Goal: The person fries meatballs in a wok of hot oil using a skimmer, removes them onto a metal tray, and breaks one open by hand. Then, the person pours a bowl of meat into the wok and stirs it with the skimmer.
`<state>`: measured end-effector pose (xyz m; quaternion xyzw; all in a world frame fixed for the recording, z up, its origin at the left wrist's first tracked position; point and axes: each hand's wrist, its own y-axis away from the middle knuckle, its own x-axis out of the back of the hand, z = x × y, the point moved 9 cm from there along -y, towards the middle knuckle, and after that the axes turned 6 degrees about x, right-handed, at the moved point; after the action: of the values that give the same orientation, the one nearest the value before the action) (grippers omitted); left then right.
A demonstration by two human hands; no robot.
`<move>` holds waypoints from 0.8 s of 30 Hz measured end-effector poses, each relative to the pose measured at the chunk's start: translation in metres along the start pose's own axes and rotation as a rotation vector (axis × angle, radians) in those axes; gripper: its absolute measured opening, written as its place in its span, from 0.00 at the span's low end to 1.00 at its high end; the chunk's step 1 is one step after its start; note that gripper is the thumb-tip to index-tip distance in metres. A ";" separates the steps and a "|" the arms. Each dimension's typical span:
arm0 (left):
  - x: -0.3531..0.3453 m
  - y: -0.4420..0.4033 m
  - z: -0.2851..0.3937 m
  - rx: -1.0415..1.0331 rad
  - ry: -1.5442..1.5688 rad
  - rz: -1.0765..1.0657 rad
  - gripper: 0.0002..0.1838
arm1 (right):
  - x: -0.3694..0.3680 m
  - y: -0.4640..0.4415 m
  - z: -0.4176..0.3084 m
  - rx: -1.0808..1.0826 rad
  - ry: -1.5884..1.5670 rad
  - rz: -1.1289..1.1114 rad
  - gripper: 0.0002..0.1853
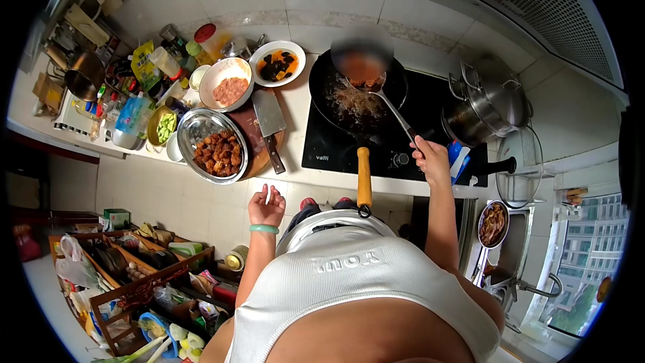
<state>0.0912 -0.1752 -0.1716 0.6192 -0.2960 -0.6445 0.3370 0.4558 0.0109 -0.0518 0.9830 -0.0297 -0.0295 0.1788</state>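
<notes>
Held a metal ladle over the wok with the right hand.
Closed the right hand around the end of the ladle's handle, on the near right side of the wok, with reddish-brown food in the ladle's bowl and a blurred patch partly hiding it. Held the left hand released, palm up with fingers loosely curled, to the near left of the wok, beyond the counter's front edge, with a pale green bangle on the wrist. Had the wok on the black cooktop, foamy liquid inside and the wooden handle toward the body. Had a cleaver on a cutting board left of the wok, and, farther left, a steel dish of browned chunks; had a steel pot right of the wok.
</notes>
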 end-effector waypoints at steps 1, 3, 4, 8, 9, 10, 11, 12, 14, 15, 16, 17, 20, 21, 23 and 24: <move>0.000 0.000 -0.001 0.007 0.014 0.014 0.10 | 0.001 0.004 -0.003 -0.003 0.010 0.004 0.16; -0.002 -0.001 -0.002 0.001 0.007 0.009 0.11 | -0.001 -0.002 -0.001 0.017 0.009 -0.012 0.15; -0.001 0.000 -0.002 0.001 -0.001 0.009 0.11 | -0.002 -0.005 0.002 0.031 0.011 -0.023 0.14; -0.003 0.000 -0.009 0.024 0.002 0.015 0.12 | -0.012 -0.016 0.014 0.011 0.023 -0.033 0.15; -0.006 0.002 -0.007 0.010 -0.008 0.012 0.12 | -0.006 -0.010 0.016 -0.014 0.053 -0.016 0.15; -0.008 0.003 -0.007 -0.001 -0.016 0.011 0.12 | -0.001 -0.007 0.016 -0.039 0.086 0.002 0.16; -0.008 0.002 -0.007 0.001 -0.016 0.013 0.12 | 0.001 -0.006 0.015 -0.042 0.095 0.016 0.16; -0.006 0.000 -0.007 0.001 -0.007 0.013 0.11 | 0.001 -0.008 0.020 -0.048 0.097 0.021 0.16; -0.003 -0.001 -0.008 0.002 0.000 0.014 0.11 | -0.007 -0.020 0.026 -0.034 0.052 -0.015 0.15; -0.004 -0.003 -0.008 0.009 -0.012 0.009 0.11 | -0.007 -0.020 0.023 -0.034 0.075 -0.011 0.15; -0.005 -0.003 -0.007 0.016 -0.023 0.006 0.11 | -0.007 -0.021 0.016 -0.032 0.075 -0.014 0.15; -0.006 -0.003 -0.007 0.015 -0.022 0.007 0.11 | -0.006 -0.019 0.006 -0.003 0.085 -0.015 0.15; -0.009 -0.002 -0.004 -0.019 0.006 -0.004 0.10 | -0.007 -0.010 -0.029 0.082 0.052 -0.030 0.15; -0.009 -0.003 -0.005 -0.010 0.001 -0.002 0.10 | -0.010 -0.006 -0.043 0.107 0.028 -0.039 0.14; -0.008 -0.004 -0.007 0.000 -0.009 0.003 0.10 | -0.015 0.001 -0.065 0.159 -0.008 -0.045 0.14; -0.009 -0.003 -0.009 0.008 -0.022 0.006 0.10 | -0.015 0.000 -0.064 0.156 -0.011 -0.043 0.14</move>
<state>0.1004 -0.1658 -0.1686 0.6124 -0.3044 -0.6491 0.3331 0.4455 0.0342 0.0092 0.9942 -0.0119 -0.0361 0.1010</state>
